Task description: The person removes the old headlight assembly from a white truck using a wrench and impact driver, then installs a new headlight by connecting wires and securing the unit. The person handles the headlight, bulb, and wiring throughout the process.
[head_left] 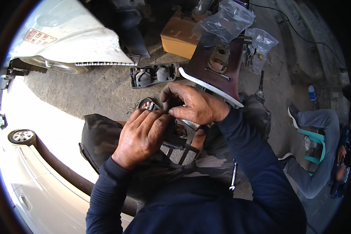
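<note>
Both my hands meet above my lap, in front of my camouflage trousers. My left hand [138,136] lies back-up with its fingers curled over a dark part, mostly hidden beneath them. A small metallic piece [153,106] shows just beyond those fingers. My right hand [199,105] comes in from the right, thumb and fingers bent together at the left fingertips. Whatever it pinches is too small or too covered to name. Across my right thigh lies a combination wrench [233,175].
A dark red board [201,58] carries a worn metal part [219,56], another wrench [218,74] and a white curved trim [210,89]. Beyond are a cardboard box [179,37] and a lamp housing [154,76]. A car [39,175] stands left; a person's leg [321,121] and green stool [316,144] are right.
</note>
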Demonstrator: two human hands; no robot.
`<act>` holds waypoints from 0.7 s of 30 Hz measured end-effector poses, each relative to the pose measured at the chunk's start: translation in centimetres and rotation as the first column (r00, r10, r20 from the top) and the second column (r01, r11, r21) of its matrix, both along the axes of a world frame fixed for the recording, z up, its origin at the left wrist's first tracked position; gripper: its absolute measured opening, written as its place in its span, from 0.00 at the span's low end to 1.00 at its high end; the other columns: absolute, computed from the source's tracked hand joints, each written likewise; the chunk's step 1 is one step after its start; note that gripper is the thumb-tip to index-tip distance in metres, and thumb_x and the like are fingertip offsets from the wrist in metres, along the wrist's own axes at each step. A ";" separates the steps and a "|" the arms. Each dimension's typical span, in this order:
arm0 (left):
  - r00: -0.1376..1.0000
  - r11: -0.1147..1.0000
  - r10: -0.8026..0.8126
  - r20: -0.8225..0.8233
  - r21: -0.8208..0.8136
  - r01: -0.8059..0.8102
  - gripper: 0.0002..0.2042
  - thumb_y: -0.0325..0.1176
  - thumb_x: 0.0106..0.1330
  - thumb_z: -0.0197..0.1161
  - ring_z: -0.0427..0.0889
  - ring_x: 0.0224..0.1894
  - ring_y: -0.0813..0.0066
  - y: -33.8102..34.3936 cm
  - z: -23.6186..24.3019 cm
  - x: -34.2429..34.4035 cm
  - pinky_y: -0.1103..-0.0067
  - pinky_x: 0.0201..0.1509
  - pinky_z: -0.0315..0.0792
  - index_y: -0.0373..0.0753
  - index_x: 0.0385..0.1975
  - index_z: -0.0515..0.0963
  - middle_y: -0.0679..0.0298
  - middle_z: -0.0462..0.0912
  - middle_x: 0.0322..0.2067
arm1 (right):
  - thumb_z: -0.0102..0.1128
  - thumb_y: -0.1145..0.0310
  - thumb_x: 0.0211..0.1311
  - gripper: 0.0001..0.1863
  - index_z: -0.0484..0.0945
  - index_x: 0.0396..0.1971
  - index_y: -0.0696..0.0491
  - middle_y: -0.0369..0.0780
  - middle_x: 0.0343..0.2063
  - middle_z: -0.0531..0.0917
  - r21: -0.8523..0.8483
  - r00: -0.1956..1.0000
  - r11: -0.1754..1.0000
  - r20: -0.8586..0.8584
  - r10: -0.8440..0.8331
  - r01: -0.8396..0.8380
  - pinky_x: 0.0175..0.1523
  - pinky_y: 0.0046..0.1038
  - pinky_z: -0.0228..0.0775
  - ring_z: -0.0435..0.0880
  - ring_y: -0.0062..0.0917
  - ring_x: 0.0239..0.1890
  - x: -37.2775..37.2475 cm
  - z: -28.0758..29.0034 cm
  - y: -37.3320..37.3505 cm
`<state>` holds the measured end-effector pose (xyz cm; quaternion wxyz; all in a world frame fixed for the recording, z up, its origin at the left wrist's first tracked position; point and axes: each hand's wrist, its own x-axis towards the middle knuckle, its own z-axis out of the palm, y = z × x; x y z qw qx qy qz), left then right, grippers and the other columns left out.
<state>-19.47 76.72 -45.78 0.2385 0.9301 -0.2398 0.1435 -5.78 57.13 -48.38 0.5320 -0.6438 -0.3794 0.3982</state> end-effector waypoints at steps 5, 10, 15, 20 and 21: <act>0.999 1.000 0.000 -0.052 0.031 0.002 0.19 0.27 0.60 0.65 0.85 0.44 0.58 0.0 0.0 -0.2 0.65 0.54 0.78 0.33 0.52 0.79 0.54 0.84 0.45 | 0.57 0.82 0.61 0.20 0.69 0.54 0.58 0.37 0.41 0.73 0.005 0.988 0.999 -0.146 -0.053 0.054 0.54 0.25 0.71 0.74 0.20 0.46 -0.5 -0.2 0.4; 0.999 1.000 0.006 -0.045 0.021 -0.005 0.19 0.28 0.60 0.65 0.85 0.44 0.59 -0.1 0.0 -0.2 0.65 0.54 0.77 0.33 0.52 0.79 0.55 0.84 0.45 | 0.56 0.81 0.62 0.20 0.69 0.54 0.58 0.36 0.39 0.73 0.047 0.985 0.997 -0.165 -0.056 0.065 0.51 0.25 0.72 0.74 0.19 0.43 -0.2 0.2 0.2; 1.000 1.000 0.001 0.016 0.004 -0.001 0.19 0.23 0.54 0.71 0.85 0.39 0.58 -0.4 -0.1 0.2 0.66 0.47 0.76 0.35 0.47 0.78 0.56 0.85 0.42 | 0.57 0.80 0.63 0.18 0.70 0.52 0.59 0.37 0.38 0.74 -0.019 0.991 0.997 -0.111 -0.074 0.072 0.50 0.26 0.73 0.75 0.19 0.43 -0.1 0.4 0.2; 1.000 0.999 -0.015 0.022 0.048 0.014 0.20 0.24 0.55 0.71 0.85 0.39 0.61 -0.4 0.0 0.3 0.67 0.49 0.75 0.36 0.49 0.78 0.57 0.85 0.43 | 0.58 0.80 0.63 0.18 0.70 0.52 0.60 0.38 0.38 0.75 -0.065 0.996 0.997 -0.074 -0.049 0.044 0.50 0.26 0.73 0.76 0.20 0.44 0.2 0.2 0.1; 1.000 0.999 -0.012 0.017 0.049 0.011 0.20 0.24 0.55 0.71 0.85 0.39 0.61 -0.4 0.0 0.3 0.67 0.49 0.74 0.36 0.49 0.78 0.58 0.85 0.43 | 0.58 0.80 0.63 0.18 0.70 0.52 0.60 0.38 0.38 0.75 -0.105 0.999 0.994 -0.019 -0.042 0.039 0.50 0.26 0.73 0.76 0.20 0.44 0.3 0.2 0.1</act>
